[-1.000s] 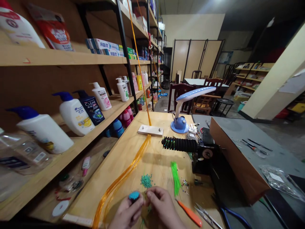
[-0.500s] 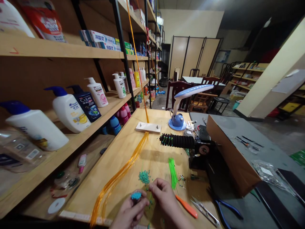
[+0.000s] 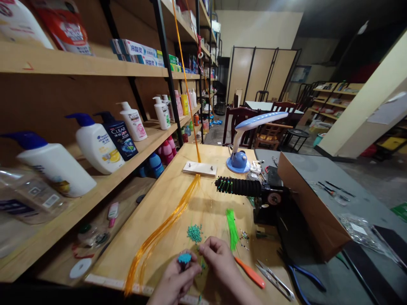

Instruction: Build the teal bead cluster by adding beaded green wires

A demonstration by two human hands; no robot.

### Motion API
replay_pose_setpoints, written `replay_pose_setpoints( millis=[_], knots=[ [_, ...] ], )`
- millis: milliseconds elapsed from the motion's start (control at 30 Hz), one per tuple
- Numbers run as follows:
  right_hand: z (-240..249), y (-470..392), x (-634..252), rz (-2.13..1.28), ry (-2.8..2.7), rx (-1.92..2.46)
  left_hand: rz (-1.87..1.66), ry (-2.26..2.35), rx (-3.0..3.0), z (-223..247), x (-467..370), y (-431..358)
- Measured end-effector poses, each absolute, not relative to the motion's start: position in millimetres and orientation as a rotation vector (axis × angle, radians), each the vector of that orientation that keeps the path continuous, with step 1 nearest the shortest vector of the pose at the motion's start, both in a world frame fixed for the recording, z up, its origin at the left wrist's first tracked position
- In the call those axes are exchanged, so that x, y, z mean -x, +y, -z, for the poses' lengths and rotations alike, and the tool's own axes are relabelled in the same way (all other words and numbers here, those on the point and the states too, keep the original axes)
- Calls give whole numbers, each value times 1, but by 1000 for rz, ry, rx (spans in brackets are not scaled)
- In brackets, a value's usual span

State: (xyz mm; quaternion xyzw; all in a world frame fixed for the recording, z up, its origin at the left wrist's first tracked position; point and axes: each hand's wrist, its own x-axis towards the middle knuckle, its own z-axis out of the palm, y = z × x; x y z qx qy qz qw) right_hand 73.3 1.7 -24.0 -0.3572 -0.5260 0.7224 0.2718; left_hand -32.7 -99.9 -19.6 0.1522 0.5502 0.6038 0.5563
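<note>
At the frame's lower centre, the left hand (image 3: 177, 277) holds a small turquoise-topped object (image 3: 185, 257); the right hand (image 3: 218, 256) pinches narrowly (on what, I cannot tell) near round turquoise beads (image 3: 193, 233), apparently fine bead handling calling for steadiness.

Both hands come through my feed bare. On the left hand (image 3: 174, 277) I see uncovered fingers (image 3: 216, 243), knuckles and palm edge, running down to where the lower border of my view cuts it off. The right hand (image 3: 219, 256) is just as bare, and its uncovered forearm (image 3: 243, 292) shows below the wrist, broadening smoothly toward that border. The fingertips look rounded to me. Nails and finer skin markings are too small for me to make out.
</note>
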Motion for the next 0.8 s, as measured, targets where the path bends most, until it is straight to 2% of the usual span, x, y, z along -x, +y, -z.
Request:
replay_pose_setpoints(
  millis=[367, 633, 800],
  knots=[
    [27, 2, -72, -1991, -1461, 932, -1440, 1248, -379, 21, 33, -87],
    [41, 11, -76, -2056, -1350, 909, -1366, 1104, -132, 24, 32, -80],
    [44, 8, -77, -2062, -1253, 890, -1301, 1115, -250, 35, 30, -81]
  ],
)
